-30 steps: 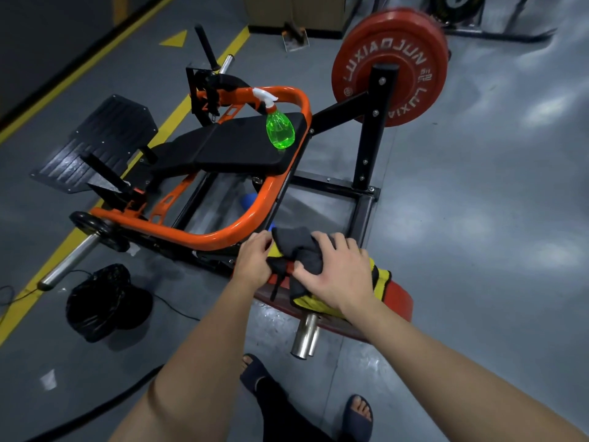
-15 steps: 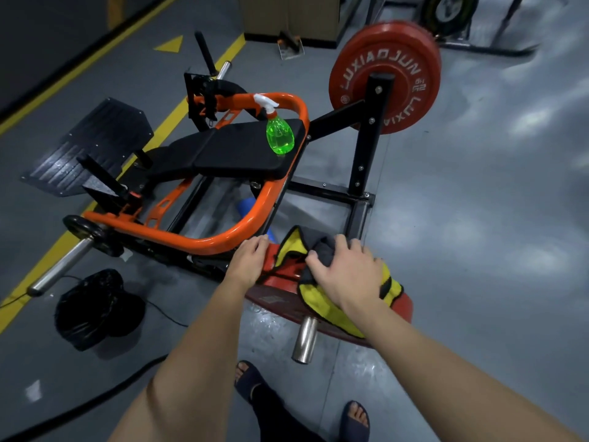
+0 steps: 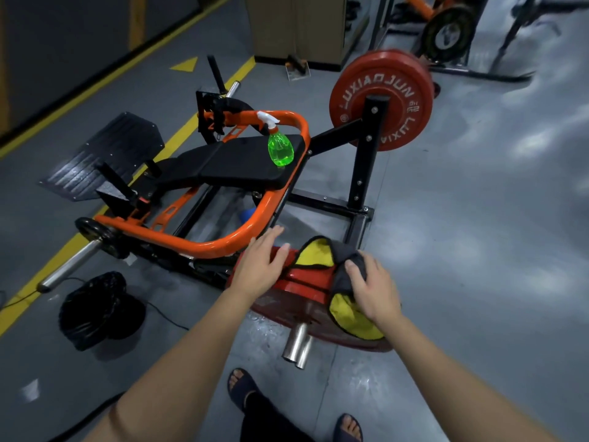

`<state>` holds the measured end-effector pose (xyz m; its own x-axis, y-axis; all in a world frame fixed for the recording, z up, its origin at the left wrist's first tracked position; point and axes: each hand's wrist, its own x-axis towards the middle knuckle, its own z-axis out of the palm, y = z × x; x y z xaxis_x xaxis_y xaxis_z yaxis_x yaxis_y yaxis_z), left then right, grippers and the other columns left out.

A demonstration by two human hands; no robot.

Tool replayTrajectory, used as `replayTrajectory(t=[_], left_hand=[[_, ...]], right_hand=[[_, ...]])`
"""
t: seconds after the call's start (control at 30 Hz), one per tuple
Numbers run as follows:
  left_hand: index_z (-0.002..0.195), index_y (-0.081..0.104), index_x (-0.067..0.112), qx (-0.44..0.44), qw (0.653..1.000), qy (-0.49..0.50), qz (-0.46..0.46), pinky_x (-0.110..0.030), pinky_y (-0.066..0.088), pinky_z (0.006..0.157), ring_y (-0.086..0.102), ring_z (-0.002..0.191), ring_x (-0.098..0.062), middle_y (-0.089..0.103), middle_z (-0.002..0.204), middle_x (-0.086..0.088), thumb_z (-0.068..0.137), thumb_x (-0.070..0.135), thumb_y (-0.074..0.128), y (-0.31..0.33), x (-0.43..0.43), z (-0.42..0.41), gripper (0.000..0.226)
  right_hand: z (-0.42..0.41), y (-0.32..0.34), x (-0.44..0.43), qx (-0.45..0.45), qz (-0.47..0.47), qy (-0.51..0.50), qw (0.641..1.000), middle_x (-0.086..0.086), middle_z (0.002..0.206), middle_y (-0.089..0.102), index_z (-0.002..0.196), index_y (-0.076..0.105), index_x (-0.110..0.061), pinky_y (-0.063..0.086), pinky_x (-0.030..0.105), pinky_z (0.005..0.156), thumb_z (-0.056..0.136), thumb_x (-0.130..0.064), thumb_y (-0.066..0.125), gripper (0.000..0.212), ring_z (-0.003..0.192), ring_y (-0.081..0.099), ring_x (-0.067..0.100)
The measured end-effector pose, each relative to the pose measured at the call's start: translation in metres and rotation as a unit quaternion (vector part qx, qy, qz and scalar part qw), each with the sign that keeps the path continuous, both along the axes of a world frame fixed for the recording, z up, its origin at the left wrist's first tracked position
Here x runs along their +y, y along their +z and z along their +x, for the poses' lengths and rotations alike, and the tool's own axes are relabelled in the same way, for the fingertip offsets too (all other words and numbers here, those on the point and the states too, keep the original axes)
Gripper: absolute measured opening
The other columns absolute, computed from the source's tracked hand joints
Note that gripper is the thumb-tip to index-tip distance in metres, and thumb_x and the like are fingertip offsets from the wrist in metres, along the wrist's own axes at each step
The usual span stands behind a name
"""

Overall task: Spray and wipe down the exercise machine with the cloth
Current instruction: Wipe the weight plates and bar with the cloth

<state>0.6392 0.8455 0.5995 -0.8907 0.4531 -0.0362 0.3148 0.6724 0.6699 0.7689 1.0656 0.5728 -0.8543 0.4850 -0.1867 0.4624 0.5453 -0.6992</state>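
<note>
Right hand (image 3: 373,290) lies spread over the grey-and-yellow cloth (image 3: 349,314), pressing it onto the near red weight plate (image 3: 306,280). Left hand (image 3: 259,266) rests on that plate's left edge, fingers straight and together. Beyond the plate, the green spray bottle (image 3: 280,149) stands upright on the exercise machine's black seat pad (image 3: 236,167).

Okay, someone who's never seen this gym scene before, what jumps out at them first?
Probably the bright green spray bottle, standing upright on the black seat pad of the orange-framed machine. Next comes the big red weight plate mounted at the machine's far right. Nearest the camera, the right hand presses a yellow and grey cloth onto the nearer red plate, with the left hand open beside it.
</note>
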Motion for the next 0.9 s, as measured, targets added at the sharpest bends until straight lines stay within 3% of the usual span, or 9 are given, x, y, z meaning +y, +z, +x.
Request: replayTrajectory(t=[0.07,0.13,0.23,0.33,0.5,0.67,0.8,0.9], left_hand=[[0.148,0.052,0.026,-0.049,0.996,0.029,0.070,-0.037,0.022,0.126,0.038,0.144,-0.007,0.051,0.151,0.009,0.108,0.040,0.047,0.008,0.023,0.006,0.043],[0.139,0.060,0.025,-0.068,0.997,0.029,0.036,-0.043,0.020,0.126,0.042,0.143,-0.013,0.059,0.144,0.007,0.107,0.042,0.046,0.006,0.042,0.013,0.039],[0.120,0.067,0.031,0.041,0.991,-0.017,-0.124,-0.043,0.008,0.127,0.045,0.135,-0.014,0.064,0.126,0.011,0.105,0.053,0.038,-0.015,0.053,0.025,0.040],[0.104,0.069,0.029,0.076,0.987,0.015,-0.144,-0.040,0.019,0.124,0.052,0.116,-0.015,0.065,0.107,0.010,0.103,0.056,0.036,-0.015,0.054,0.024,0.042],[0.093,0.067,0.025,0.110,0.983,0.044,-0.139,-0.039,0.029,0.117,0.053,0.106,-0.016,0.064,0.097,0.008,0.104,0.053,0.035,-0.016,0.052,0.021,0.044],[0.091,0.064,0.026,0.088,0.986,0.046,-0.136,-0.036,0.029,0.113,0.052,0.107,-0.018,0.062,0.097,0.006,0.103,0.052,0.039,-0.018,0.047,0.013,0.038],[0.097,0.066,0.026,0.072,0.988,0.043,-0.127,-0.035,0.030,0.113,0.051,0.109,-0.015,0.063,0.099,0.009,0.104,0.051,0.039,-0.020,0.041,0.007,0.038],[0.095,0.067,0.026,0.061,0.991,0.041,-0.116,-0.034,0.030,0.112,0.051,0.106,-0.014,0.062,0.095,0.011,0.104,0.056,0.038,-0.020,0.036,0.004,0.042]], right_hand=[[-0.004,-0.002,0.006,-0.033,-0.053,-0.075,0.995,0.015,0.131,0.063,0.131,0.056,-0.017,0.042,0.045,0.097,0.099,-0.060,0.037,0.056,0.122,0.055,0.037],[-0.010,0.002,0.005,-0.064,-0.068,-0.103,0.990,0.018,0.127,0.064,0.128,0.057,-0.016,0.043,0.045,0.095,0.102,-0.055,0.037,0.051,0.118,0.056,0.038],[-0.010,0.009,0.001,-0.071,-0.058,-0.119,0.989,0.019,0.124,0.064,0.124,0.058,-0.016,0.043,0.045,0.094,0.102,-0.054,0.036,0.049,0.115,0.056,0.039],[-0.007,0.010,-0.004,-0.062,-0.047,-0.132,0.988,0.018,0.130,0.060,0.135,0.054,-0.016,0.040,0.047,0.101,0.102,-0.054,0.035,0.054,0.121,0.053,0.039],[-0.013,0.015,-0.036,-0.076,0.061,-0.174,0.980,0.017,0.138,0.057,0.144,0.049,-0.018,0.035,0.049,0.108,0.100,-0.061,0.033,0.063,0.127,0.047,0.038],[-0.027,0.018,-0.064,-0.025,0.164,-0.119,0.979,0.011,0.128,0.063,0.137,0.058,-0.023,0.038,0.052,0.105,0.091,-0.065,0.035,0.067,0.121,0.053,0.035],[-0.019,0.008,-0.042,0.042,0.131,-0.041,0.990,0.004,0.119,0.066,0.133,0.061,-0.022,0.044,0.045,0.094,0.087,-0.068,0.036,0.069,0.113,0.058,0.029],[-0.003,-0.004,-0.025,0.085,0.083,-0.042,0.992,0.002,0.119,0.066,0.133,0.061,-0.019,0.047,0.044,0.093,0.088,-0.066,0.039,0.069,0.113,0.058,0.027]])
